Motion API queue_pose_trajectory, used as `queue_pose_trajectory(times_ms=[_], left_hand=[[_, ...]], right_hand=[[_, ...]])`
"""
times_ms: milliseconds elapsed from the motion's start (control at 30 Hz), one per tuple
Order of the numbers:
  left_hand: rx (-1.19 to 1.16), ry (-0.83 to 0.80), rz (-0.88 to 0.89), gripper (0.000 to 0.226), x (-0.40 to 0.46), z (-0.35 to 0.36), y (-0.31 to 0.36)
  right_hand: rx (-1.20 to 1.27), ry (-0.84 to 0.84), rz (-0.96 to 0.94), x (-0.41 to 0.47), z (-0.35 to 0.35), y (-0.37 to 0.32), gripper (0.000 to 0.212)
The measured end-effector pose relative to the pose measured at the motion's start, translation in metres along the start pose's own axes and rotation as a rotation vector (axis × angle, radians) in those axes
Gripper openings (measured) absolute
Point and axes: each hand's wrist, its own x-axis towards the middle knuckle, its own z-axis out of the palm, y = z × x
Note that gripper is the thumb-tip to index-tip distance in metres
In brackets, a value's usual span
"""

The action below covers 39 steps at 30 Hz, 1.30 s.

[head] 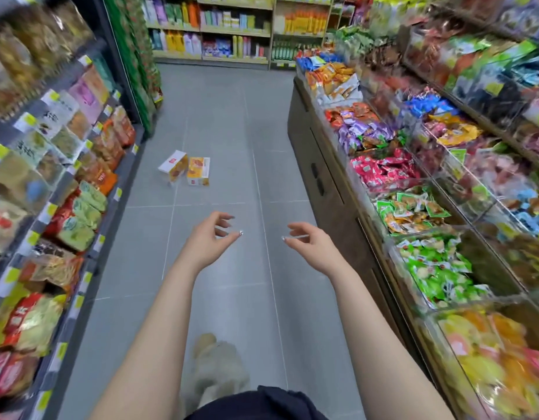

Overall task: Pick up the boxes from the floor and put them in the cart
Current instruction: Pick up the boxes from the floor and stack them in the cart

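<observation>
Approach step: our left hand (209,237) and right hand (307,242), loosely curled and empty, must reach two boxes (186,169), seemingly touching, on the floor (225,131); no cart shows.

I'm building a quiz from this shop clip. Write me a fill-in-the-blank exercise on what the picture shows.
1. The number of boxes lying on the grey floor is ____.
2. The left hand and the right hand both hold ____.
3. Seen from the person, the boxes lie nearer the shelves on the ____ side.
4. The snack bins line the aisle's ____ side.

Missing words: two; nothing; left; right
</observation>
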Motion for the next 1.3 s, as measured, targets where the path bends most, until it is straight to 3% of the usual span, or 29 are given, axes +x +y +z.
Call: queue_pose_trajectory(times_ms=[233, 367, 767, 1067, 1300], left_hand=[[0.064, -0.035, 0.064, 0.028, 0.165, -0.073, -0.021], [0.109, -0.070, 0.051, 0.030, 0.238, -0.107, -0.035], [0.150, 0.007, -0.150, 0.027, 0.454, -0.180, -0.125], [0.209, 0.128, -0.322, 0.025, 0.615, -0.247, -0.160], [0.201, 0.128, -0.408, 0.024, 0.718, -0.303, -0.213]], right_hand=[[0.034, 0.110, -0.013, 0.150, 0.038, -0.077, 0.030], [0.006, 0.077, 0.004, 0.224, 0.054, -0.106, 0.030], [-0.057, -0.186, 0.011, 0.501, 0.114, -0.151, 0.030], [-0.267, -0.403, -0.066, 0.721, 0.132, -0.211, 0.034], [-0.406, -0.541, -0.097, 0.864, 0.179, -0.254, 0.036]])
